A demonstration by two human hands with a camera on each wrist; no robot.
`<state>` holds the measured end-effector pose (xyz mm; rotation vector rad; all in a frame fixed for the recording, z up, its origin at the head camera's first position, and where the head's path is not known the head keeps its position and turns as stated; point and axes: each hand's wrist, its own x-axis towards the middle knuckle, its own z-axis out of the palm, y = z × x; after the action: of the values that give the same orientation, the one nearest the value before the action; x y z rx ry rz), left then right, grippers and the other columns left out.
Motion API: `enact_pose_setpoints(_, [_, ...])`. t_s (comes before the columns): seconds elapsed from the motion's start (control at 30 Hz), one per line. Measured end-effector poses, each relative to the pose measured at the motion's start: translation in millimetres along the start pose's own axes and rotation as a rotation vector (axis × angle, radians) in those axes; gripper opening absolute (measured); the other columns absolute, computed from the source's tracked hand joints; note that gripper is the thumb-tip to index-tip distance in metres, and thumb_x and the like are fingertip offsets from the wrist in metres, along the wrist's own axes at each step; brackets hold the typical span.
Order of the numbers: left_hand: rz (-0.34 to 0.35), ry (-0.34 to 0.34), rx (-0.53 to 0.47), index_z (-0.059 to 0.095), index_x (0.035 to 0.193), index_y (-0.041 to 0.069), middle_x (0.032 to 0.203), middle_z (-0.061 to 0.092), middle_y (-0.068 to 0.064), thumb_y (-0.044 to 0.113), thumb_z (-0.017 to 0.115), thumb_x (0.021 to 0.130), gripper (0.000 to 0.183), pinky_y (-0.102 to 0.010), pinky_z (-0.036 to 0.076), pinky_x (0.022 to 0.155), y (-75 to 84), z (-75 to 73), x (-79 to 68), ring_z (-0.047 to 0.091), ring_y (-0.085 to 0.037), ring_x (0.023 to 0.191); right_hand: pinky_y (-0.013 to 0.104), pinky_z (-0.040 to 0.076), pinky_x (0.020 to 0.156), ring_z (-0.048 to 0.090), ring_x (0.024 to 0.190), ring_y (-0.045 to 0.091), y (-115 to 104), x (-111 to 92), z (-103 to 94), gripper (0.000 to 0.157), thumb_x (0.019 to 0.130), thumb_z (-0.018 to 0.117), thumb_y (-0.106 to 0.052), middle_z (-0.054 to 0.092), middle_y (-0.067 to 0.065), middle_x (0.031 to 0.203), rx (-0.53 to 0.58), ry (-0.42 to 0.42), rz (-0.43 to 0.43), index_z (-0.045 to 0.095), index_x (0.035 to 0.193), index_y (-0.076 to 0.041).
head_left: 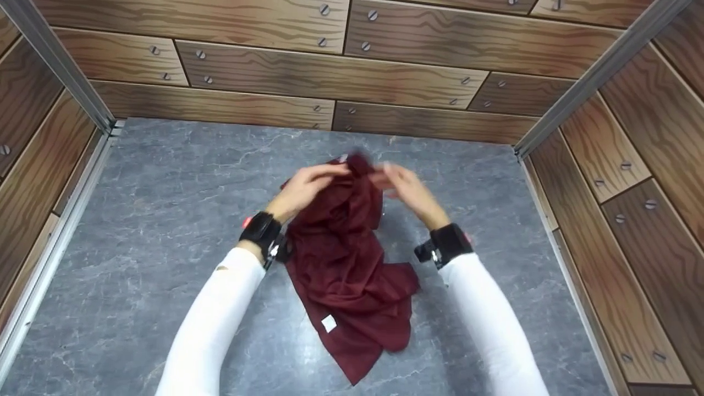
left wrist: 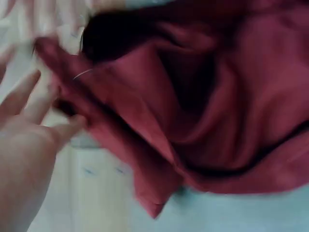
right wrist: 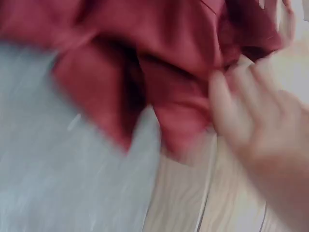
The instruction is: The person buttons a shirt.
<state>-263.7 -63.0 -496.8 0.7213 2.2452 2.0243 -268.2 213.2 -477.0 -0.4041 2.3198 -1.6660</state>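
Note:
A dark red garment [head_left: 341,258] lies crumpled on the grey floor, its lower end tapering to a point. A white square label [head_left: 328,323] shows near that end. At its far end a bunched part is lifted and blurred by motion. My left hand [head_left: 308,187] is at the left of this part, fingers extended; in the left wrist view the thumb meets the cloth edge and the other fingers are spread. Across from it, my right hand [head_left: 404,187] has its blurred fingers stretched toward the bunched cloth. Fingertips overlap the fabric in the right wrist view.
A wood-plank-patterned wall [head_left: 264,66] rises behind the grey marbled surface [head_left: 181,220], with another such wall [head_left: 627,220] on the right. Grey metal rails [head_left: 594,82] run along the corners. Black straps with small cameras sit on both wrists.

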Motion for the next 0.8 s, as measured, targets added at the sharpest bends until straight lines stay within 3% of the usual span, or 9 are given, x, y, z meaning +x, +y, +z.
enact_pose_setpoints(0.1, [-0.089, 0.231, 0.191, 0.072, 0.109, -0.007, 0.119, 0.070, -0.022, -0.010, 0.052, 0.097, 0.024, -0.042, 0.044, 0.106, -26.7, -6.2, -17.5, 0.062, -0.035, 0.119, 0.033, 0.052, 0.074, 0.069, 0.088, 0.030, 34, -8, -1.1, 0.035, 0.109, 0.048, -0.022, 0.073, 0.016, 0.097, -0.378, 0.167, 0.112, 0.070, 0.112, 0.005])
enact_pose_setpoints(0.17, [-0.236, 0.347, 0.397, 0.069, 0.105, -0.005, 0.114, 0.066, -0.023, -0.005, 0.055, 0.096, 0.017, -0.046, 0.045, 0.102, -40.1, -10.0, -28.5, 0.061, -0.039, 0.114, 0.035, 0.050, 0.070, 0.064, 0.079, 0.027, 52, -14, -0.2, 0.030, 0.106, 0.052, -0.019, 0.070, 0.013, 0.089, -0.557, 0.216, 0.185, 0.072, 0.103, 0.003])
enact_pose_setpoints(0.23, [-0.402, 0.360, 0.584, 0.066, 0.112, -0.001, 0.119, 0.060, -0.023, 0.007, 0.061, 0.098, 0.017, -0.051, 0.043, 0.102, -50.6, -12.8, -36.0, 0.056, -0.041, 0.118, 0.042, 0.052, 0.073, 0.065, 0.080, 0.028, 64, -19, 2.9, 0.029, 0.104, 0.055, -0.022, 0.071, 0.013, 0.091, -0.662, 0.219, 0.244, 0.072, 0.105, 0.002])
enact_pose_setpoints(0.33, [-0.560, 0.267, 0.706, 0.058, 0.133, 0.000, 0.131, 0.052, -0.027, 0.025, 0.066, 0.099, 0.043, -0.056, 0.039, 0.105, -60.4, -14.9, -38.8, 0.049, -0.046, 0.126, 0.051, 0.053, 0.083, 0.068, 0.093, 0.035, 71, -20, 12.3, 0.040, 0.102, 0.060, -0.035, 0.072, 0.018, 0.105, -0.748, 0.187, 0.308, 0.068, 0.119, 0.000])
enact_pose_setpoints(0.43, [-0.553, 0.216, 0.720, 0.044, 0.152, 0.004, 0.134, 0.050, -0.033, 0.028, 0.070, 0.097, 0.065, -0.058, 0.040, 0.106, -68.2, -14.7, -32.2, 0.049, -0.049, 0.127, 0.057, 0.051, 0.092, 0.066, 0.111, 0.042, 71, -14, 25.7, 0.057, 0.098, 0.066, -0.045, 0.069, 0.023, 0.121, -0.814, 0.121, 0.346, 0.059, 0.134, -0.002])
enact_pose_setpoints(0.53, [-0.495, 0.197, 0.752, 0.045, 0.154, 0.010, 0.130, 0.055, -0.035, 0.021, 0.072, 0.095, 0.066, -0.058, 0.044, 0.102, -75.3, -13.1, -25.4, 0.055, -0.050, 0.121, 0.059, 0.049, 0.097, 0.062, 0.120, 0.043, 70, -7, 39.3, 0.063, 0.096, 0.070, -0.043, 0.065, 0.024, 0.131, -0.848, 0.087, 0.346, 0.052, 0.143, -0.005])
enact_pose_setpoints(0.7, [-0.480, 0.251, 0.811, 0.073, 0.126, 0.012, 0.119, 0.070, -0.023, 0.015, 0.067, 0.095, 0.032, -0.055, 0.051, 0.092, -80.5, -16.8, -24.4, 0.066, -0.044, 0.109, 0.054, 0.051, 0.092, 0.067, 0.110, 0.037, 73, -2, 47.6, 0.029, 0.097, 0.069, -0.023, 0.072, 0.017, 0.118, -0.790, 0.106, 0.259, 0.068, 0.122, -0.009])
enact_pose_setpoints(0.8, [-0.499, 0.334, 0.681, 0.075, 0.121, 0.010, 0.102, 0.077, -0.014, 0.015, 0.062, 0.096, 0.028, -0.048, 0.056, 0.080, -73.1, -29.1, -23.7, 0.074, -0.036, 0.090, 0.046, 0.054, 0.083, 0.069, 0.097, 0.031, 72, -3, 34.7, 0.027, 0.097, 0.065, -0.016, 0.074, 0.015, 0.109, -0.667, 0.106, 0.226, 0.072, 0.121, -0.007])
